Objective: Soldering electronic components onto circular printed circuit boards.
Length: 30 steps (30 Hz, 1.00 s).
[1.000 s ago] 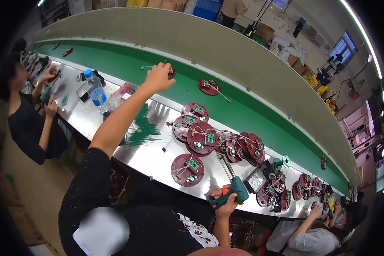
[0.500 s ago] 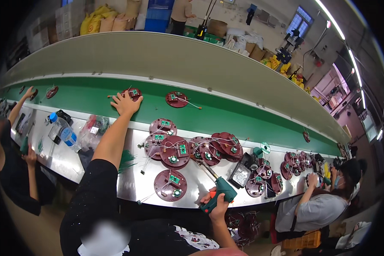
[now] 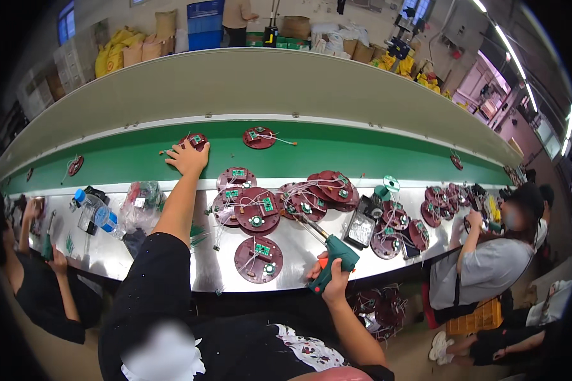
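Observation:
My left hand (image 3: 187,159) is stretched far forward over the green belt, its spread fingers resting on a maroon round plate with a small circuit board (image 3: 198,140). In my right hand (image 3: 334,282) is a green soldering gun (image 3: 340,257), gripped by its handle. The gun's metal tip points up and left toward a cluster of overlapping maroon plates (image 3: 251,213) with green boards and thin white wires. Whether the tip touches a plate I cannot tell. Closer to me, a single maroon plate (image 3: 245,257) lies flat on the metal table.
Another maroon plate (image 3: 255,141) sits on the belt (image 3: 343,149). Right of the gun are a black box (image 3: 361,228), a solder spool (image 3: 391,184) and more plates (image 3: 388,241). A water bottle (image 3: 102,216) and plastic bag (image 3: 141,206) lie left. People work at both sides.
The view has swung a little, shifting the scene. A person at the left has drawn a hand back from the belt to the table. My left hand stays at the plate; my right keeps the soldering gun.

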### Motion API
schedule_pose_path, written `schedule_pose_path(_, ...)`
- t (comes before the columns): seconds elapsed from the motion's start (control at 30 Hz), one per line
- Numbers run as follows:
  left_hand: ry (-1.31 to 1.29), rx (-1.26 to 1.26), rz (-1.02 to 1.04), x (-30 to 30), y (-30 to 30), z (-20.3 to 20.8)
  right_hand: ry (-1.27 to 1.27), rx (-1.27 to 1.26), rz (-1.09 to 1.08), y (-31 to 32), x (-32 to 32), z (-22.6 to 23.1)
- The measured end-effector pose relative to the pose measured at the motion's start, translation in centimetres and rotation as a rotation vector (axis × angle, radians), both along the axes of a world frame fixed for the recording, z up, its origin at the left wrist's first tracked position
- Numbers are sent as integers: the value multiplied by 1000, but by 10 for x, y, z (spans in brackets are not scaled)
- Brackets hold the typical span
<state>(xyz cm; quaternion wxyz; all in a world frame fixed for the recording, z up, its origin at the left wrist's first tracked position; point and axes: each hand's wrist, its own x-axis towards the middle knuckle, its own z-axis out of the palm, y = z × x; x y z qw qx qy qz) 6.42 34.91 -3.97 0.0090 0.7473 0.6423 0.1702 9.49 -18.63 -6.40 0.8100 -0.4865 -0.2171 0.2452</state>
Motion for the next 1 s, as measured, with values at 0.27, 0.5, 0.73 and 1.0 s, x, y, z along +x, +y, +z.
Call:
schedule_pose_path(0.27, -6, -25, -25, 16, -11, -1, -2, 5, -25, -1, -1, 5)
schedule_pose_path(0.5, -12, -31, -29, 30, -12, -8, 3, 28, -77, 4, 1, 7)
schedule_pose_path(0.73, 38, -48, -42, 39, -8, -16, 45, 43, -125, 11, 0, 13)
schedule_pose_path(1.0, 76, -53, -29, 53, -15, -18, 59, 88, -125, 12, -1, 21)
